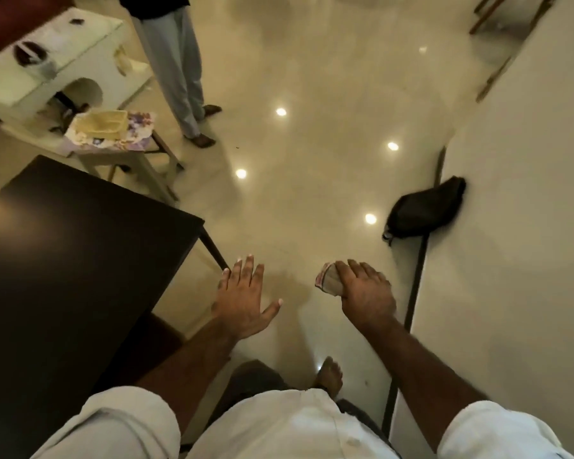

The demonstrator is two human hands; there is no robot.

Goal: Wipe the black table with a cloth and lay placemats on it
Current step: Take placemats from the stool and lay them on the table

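The black table [67, 260] fills the left side of the view, its near corner just left of my left hand [246, 298]. That hand hovers over the floor with fingers spread and nothing in it. My right hand [365, 294] is held out over the floor to the right, clutching a bunched pale cloth [328, 279] that sticks out at its left side. A stack of placemats [110, 129], a woven cream one on top of floral ones, lies on a small chair beyond the table's far corner.
A person in light trousers [183, 74] stands on the glossy tiled floor at the back. A white cabinet [47, 71] stands at the far left. A black bag [424, 208] leans against the white wall on the right. My bare foot [328, 376] shows below.
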